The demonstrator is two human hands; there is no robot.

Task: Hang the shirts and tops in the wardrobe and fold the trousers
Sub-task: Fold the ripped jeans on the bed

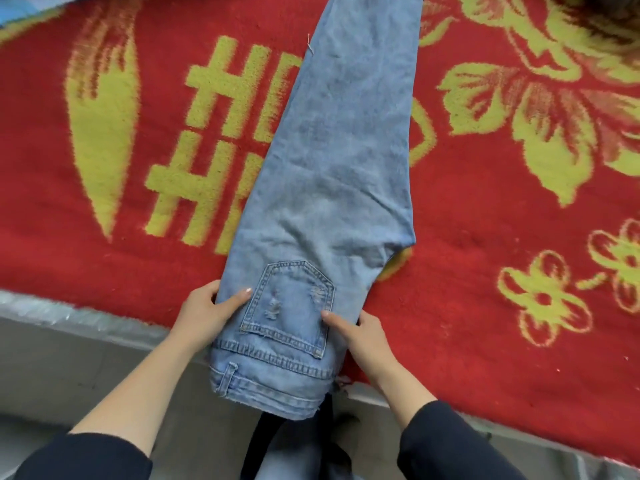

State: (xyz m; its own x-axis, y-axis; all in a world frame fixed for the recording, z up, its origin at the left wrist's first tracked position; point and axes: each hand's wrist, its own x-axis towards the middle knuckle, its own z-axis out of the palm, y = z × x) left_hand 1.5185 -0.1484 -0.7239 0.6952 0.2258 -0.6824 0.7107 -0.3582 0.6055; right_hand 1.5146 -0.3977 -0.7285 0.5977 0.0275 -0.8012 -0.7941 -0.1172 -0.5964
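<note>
Light blue jeans (332, 174) lie folded lengthwise, one leg over the other, on a red blanket (485, 244). The back pocket with frayed tears faces up near me, and the legs run away to the top of the view. The waistband hangs over the bed's near edge. My left hand (207, 311) grips the left edge of the jeans beside the pocket, thumb on top. My right hand (360, 336) grips the right edge at the seat, thumb on the denim.
The red blanket carries yellow-green letters (211, 140) and flower patterns (540, 109). Its near edge runs diagonally from the left to the lower right, with a grey bed frame (86, 323) and floor below. Dark fabric shows at the top right corner.
</note>
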